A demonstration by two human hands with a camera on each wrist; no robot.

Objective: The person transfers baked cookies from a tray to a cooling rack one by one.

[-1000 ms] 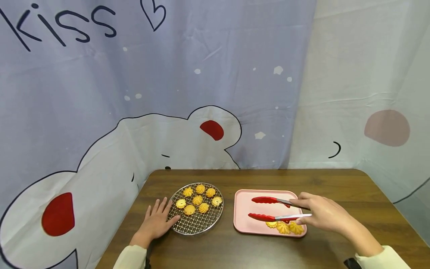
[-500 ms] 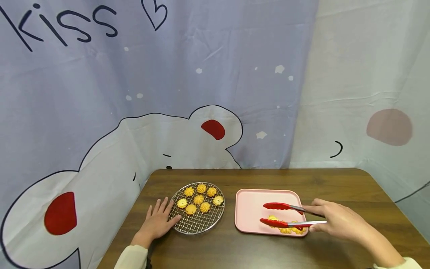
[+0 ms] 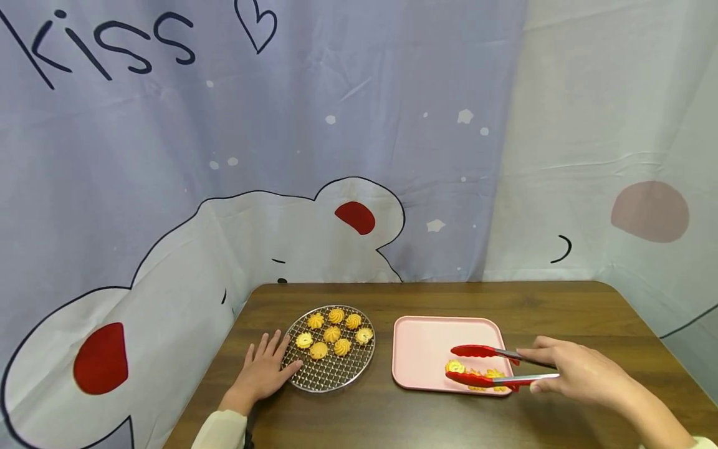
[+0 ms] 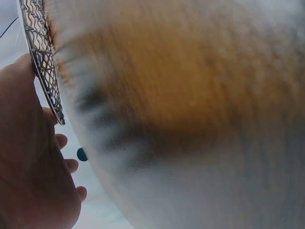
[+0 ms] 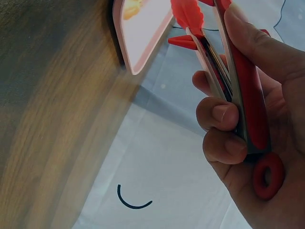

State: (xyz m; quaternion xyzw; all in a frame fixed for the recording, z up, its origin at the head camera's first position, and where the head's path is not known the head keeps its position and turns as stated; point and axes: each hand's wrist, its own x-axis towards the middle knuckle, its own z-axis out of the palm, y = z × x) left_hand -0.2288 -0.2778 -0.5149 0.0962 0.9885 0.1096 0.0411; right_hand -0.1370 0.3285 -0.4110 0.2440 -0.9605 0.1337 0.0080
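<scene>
My right hand (image 3: 583,369) grips a pair of red-tipped metal tongs (image 5: 250,90), thumb on one arm and fingers curled round the other. The tongs' tips are spread over the near right part of a pink tray (image 3: 421,343). Around the lower tip lie several piped cookies, one pale-topped cookie (image 3: 455,366) beside it; the others are partly hidden by the tongs. My left hand (image 3: 260,371) lies with straight, spread fingers at the left rim of a round wire rack (image 3: 325,377). Several golden swirl cookies (image 3: 332,334) rest on that rack.
Both the rack and the tray stand on a brown wooden table (image 3: 359,418), with a gap between them. A printed curtain (image 3: 359,125) hangs behind the table's back edge. Blurred table surface fills most of the left wrist view.
My right hand has moved right and slightly nearer with the tongs, bringing their tips from mid-tray to the cookies at the near right. My left hand stays at the rack.
</scene>
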